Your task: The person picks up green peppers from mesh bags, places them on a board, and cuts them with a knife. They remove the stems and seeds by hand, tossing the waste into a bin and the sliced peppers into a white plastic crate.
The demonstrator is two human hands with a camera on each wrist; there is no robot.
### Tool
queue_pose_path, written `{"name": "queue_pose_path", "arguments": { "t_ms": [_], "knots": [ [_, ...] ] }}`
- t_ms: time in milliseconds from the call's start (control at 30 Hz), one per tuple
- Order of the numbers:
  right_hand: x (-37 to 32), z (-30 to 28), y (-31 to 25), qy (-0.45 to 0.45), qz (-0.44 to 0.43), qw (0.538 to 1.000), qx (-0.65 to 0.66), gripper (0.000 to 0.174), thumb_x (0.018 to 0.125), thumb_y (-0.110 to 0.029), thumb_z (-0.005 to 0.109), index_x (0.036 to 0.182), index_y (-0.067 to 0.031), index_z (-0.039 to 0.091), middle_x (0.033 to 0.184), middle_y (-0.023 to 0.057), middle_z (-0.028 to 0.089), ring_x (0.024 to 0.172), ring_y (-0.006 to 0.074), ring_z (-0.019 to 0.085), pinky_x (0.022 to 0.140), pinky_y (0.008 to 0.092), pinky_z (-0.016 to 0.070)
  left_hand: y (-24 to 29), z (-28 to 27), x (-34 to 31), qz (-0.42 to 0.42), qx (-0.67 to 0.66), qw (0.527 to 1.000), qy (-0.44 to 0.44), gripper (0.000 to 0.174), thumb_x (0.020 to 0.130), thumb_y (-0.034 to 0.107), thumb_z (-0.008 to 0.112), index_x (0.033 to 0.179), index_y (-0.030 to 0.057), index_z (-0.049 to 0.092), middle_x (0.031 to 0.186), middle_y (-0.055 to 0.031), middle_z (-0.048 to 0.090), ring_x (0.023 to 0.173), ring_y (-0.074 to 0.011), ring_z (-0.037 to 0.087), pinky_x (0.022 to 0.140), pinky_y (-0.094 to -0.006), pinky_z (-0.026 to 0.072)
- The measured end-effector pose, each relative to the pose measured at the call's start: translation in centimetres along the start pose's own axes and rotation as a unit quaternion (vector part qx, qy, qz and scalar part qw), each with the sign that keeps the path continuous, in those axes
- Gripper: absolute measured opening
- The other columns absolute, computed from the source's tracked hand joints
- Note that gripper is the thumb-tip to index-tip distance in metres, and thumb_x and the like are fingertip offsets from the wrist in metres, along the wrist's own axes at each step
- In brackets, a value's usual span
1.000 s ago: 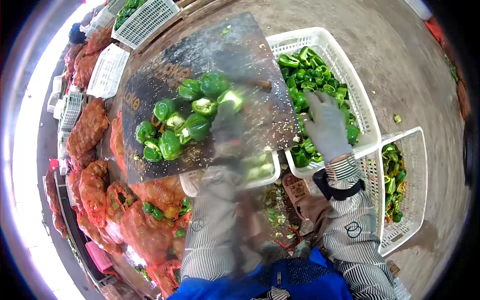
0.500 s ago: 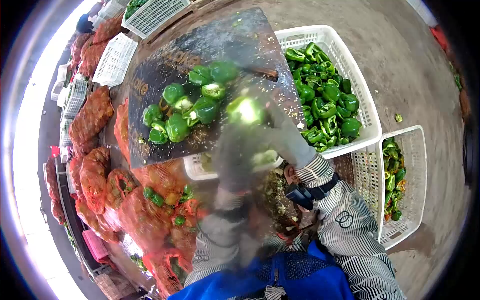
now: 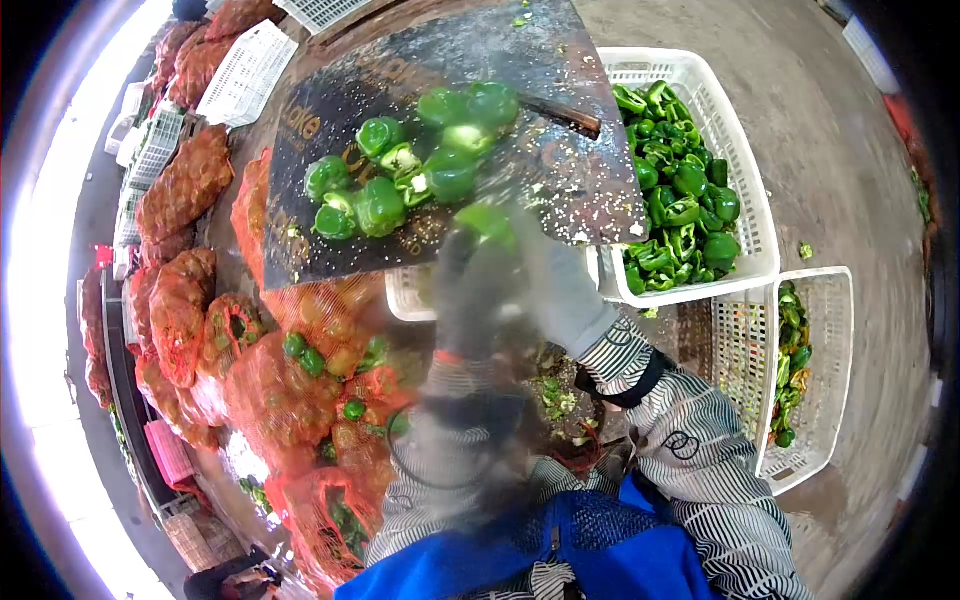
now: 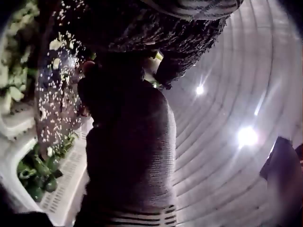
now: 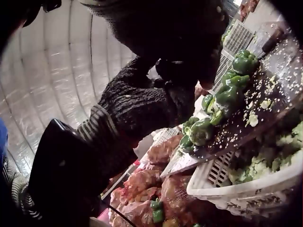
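Note:
In the head view both gloved hands meet over the near edge of a dark board (image 3: 590, 170), around a blurred green bell pepper (image 3: 487, 222). My left hand (image 3: 470, 290), in a dark rough glove, grips the pepper from the left. From the right my right hand (image 3: 560, 285), in a grey glove, holds it with fingers curled in. In the right wrist view the dark glove (image 5: 147, 99) meets the other hand and hides most of the pepper. Several green peppers (image 3: 380, 207) lie on the board, some showing pale cut ends.
A knife handle (image 3: 560, 115) lies on the board among scattered seeds. Right of it stands a white crate (image 3: 745, 180) of cut peppers, with another white crate (image 3: 845, 370) nearer. Red mesh sacks (image 3: 265, 390) crowd the left. Below the board is a basket (image 5: 246, 189) of pale scraps.
My right hand has come left from the pepper crate to join the left hand. The left hand has drawn a pepper off the pile to the board's near edge.

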State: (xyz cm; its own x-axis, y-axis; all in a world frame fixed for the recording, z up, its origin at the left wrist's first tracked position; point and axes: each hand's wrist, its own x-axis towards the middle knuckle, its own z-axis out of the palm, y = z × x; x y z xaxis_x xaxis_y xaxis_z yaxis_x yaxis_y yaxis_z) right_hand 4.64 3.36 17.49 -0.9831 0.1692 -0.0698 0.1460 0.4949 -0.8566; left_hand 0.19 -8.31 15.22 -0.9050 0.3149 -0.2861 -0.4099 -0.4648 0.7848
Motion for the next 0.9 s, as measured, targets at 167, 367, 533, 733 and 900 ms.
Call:
{"name": "queue_pose_path", "arguments": {
  "t_ms": [167,367,533,733,900],
  "knots": [
    [0.4,0.0,0.4,-0.024,-0.027,0.999,0.027,0.061,0.08,0.003,0.055,0.137,0.0011,0.034,0.111,0.0284,0.06,0.102,0.0428,0.061,0.09,0.0465,0.0495,1.8,0.5,-0.4,-0.094,-0.024,0.992,-0.078,0.029,0.093,0.01,0.061,0.121,0.0058,0.057,0.093,0.0026,0.063,0.071,-0.0037,0.056,0.055,-0.0179,0.0456],
    [1.1,0.1,1.2,-0.018,-0.163,0.985,0.046,0.071,0.081,0.0,0.058,0.145,-0.0079,0.029,0.137,0.0273,0.044,0.123,0.0395,0.05,0.103,0.044,0.0428,2.7,1.5,-1.0,-0.076,0.011,0.996,0.039,0.037,0.091,0.006,0.059,0.127,0.003,0.055,0.097,-0.0027,0.065,0.068,-0.0063,0.057,0.047,-0.018,0.0429],
    [1.8,-2.3,1.1,-0.14,-0.116,0.954,0.238,0.072,0.088,-0.018,0.063,0.15,-0.0133,0.027,0.143,0.0186,0.042,0.125,0.0282,0.049,0.1,0.0375,0.0444,1.9,-1.6,-0.2,0.124,0.263,0.945,-0.148,0.036,0.09,0.003,0.056,0.126,0.0032,0.056,0.1,-0.0054,0.065,0.071,-0.0083,0.058,0.05,-0.0177,0.0438],
    [2.2,-1.7,2.2,-0.062,0.014,0.937,0.345,0.044,0.088,-0.026,0.063,0.128,-0.0081,0.057,0.12,0.0108,0.057,0.103,0.0202,0.057,0.089,0.0319,0.0487,0.9,-1.9,0.2,0.148,0.506,0.849,0.018,0.011,0.093,0.009,0.059,0.103,0.0053,0.061,0.077,0.0023,0.059,0.064,-0.0043,0.052,0.052,-0.0205,0.0441],
    [2.2,-1.5,2.3,-0.079,0.1,0.879,0.46,0.042,0.088,-0.026,0.062,0.125,-0.0079,0.056,0.105,0.0091,0.061,0.098,0.0181,0.059,0.085,0.0326,0.0498,1.6,-2.6,-0.6,0.061,0.331,0.939,-0.068,0.023,0.094,0.016,0.06,0.113,0.0047,0.061,0.084,0.0002,0.061,0.065,-0.0061,0.054,0.054,-0.0209,0.0469]
  ]
}}
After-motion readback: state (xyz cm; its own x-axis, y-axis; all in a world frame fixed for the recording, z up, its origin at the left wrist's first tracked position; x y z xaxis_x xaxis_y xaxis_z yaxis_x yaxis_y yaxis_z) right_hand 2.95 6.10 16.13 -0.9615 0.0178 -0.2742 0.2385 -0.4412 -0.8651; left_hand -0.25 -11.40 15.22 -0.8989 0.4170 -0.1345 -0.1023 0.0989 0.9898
